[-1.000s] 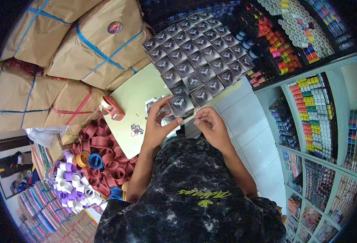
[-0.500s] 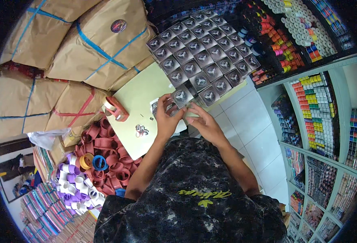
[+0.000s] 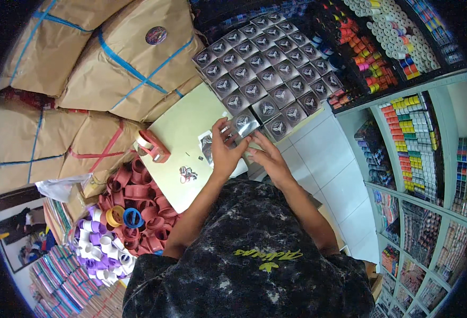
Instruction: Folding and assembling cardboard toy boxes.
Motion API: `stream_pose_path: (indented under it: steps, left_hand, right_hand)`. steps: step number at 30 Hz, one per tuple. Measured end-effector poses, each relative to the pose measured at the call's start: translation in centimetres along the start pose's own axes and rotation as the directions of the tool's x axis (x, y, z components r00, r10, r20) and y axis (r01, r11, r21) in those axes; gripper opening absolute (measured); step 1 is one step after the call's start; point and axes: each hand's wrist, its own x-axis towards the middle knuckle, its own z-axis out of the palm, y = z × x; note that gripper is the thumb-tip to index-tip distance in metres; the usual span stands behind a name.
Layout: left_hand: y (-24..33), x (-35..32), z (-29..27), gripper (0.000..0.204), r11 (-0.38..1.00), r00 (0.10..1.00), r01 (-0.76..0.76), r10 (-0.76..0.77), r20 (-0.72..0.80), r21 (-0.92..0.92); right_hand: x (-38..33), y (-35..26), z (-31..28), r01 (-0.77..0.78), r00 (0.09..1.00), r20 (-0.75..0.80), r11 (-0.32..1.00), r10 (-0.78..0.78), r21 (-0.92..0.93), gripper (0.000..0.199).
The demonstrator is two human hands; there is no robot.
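A small dark square box [image 3: 244,123] with a pale winged emblem and a glossy top is held up in front of me. My left hand [image 3: 226,153] grips its left side, thumb at the near edge and fingers around the far left. On the near right side, the fingers of my right hand [image 3: 269,160] are bent against the same box; its underside is hidden. Just beyond stand many matching boxes [image 3: 268,77] in close rows. Beside my left hand, a partly covered dark-and-white sheet or packet [image 3: 207,147] lies on the pale yellow table [image 3: 177,124].
Left on the table are a red tape dispenser [image 3: 154,147] and a small dark tangle [image 3: 188,174]. Large brown paper parcels [image 3: 130,58] are stacked at the left, above red plastic rings [image 3: 138,188]. Shelves of colourful spools [image 3: 411,143] line the right side.
The held box has tilted and shifted slightly right, and its top now catches a bright reflection. My fingers have shifted a little around it.
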Motion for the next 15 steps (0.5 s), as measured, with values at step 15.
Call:
stream_pose_path:
  steps: [15]
  left_hand:
    - [-0.8,1.3,-1.4,0.052,0.988,0.990,0.101,-0.089,0.106,-0.115]
  right_hand:
    - [-0.1,-0.2,0.2,-0.016,1.000,0.009,0.987,0.015,0.162,0.070]
